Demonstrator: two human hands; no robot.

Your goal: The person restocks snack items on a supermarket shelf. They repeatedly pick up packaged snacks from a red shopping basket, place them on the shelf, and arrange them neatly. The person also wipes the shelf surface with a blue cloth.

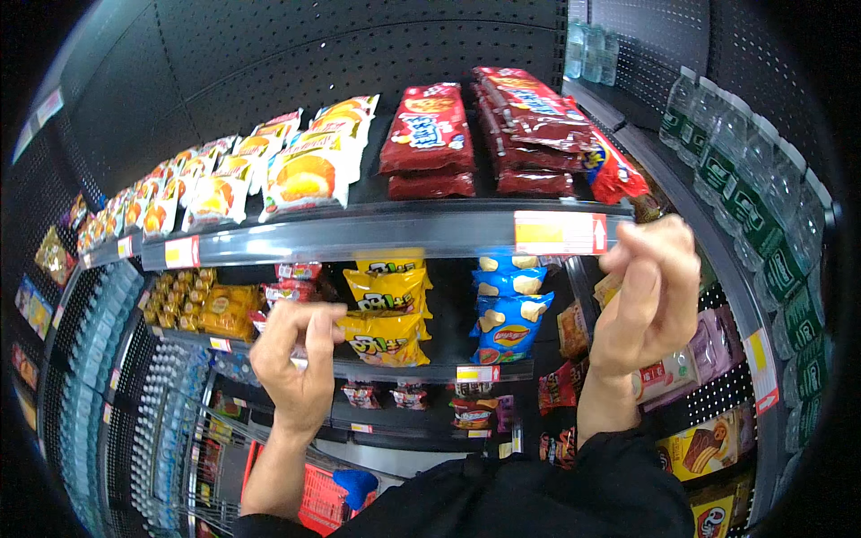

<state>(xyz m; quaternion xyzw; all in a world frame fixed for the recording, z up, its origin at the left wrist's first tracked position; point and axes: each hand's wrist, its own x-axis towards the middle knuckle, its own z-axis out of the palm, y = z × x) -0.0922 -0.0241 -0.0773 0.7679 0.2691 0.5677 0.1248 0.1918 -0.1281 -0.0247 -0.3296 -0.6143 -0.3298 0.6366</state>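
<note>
My left hand [296, 363] is raised with bent fingers in front of the yellow snack bags [383, 336] on the lower shelf. Whether anything small is between its fingertips cannot be told. My right hand [649, 296] is raised at the right end of the upper shelf edge, beside a price label [559, 232]; its fingers are curled and their tips overlap the shelf edge. On the upper shelf lie stacked red snack packets [427, 131], more red packets [531, 128] leaning unevenly, and rows of white-wrapped bread packets [306, 175]. Blue Lay's chip bags [511, 329] stand below.
Bottles with green labels [746, 208] line the right shelf. Water bottles [94, 336] fill the left shelves. A wire shopping cart [222, 464] and a red basket [323, 497] are at the lower left. Gold-wrapped snacks [181, 296] sit on the lower shelf.
</note>
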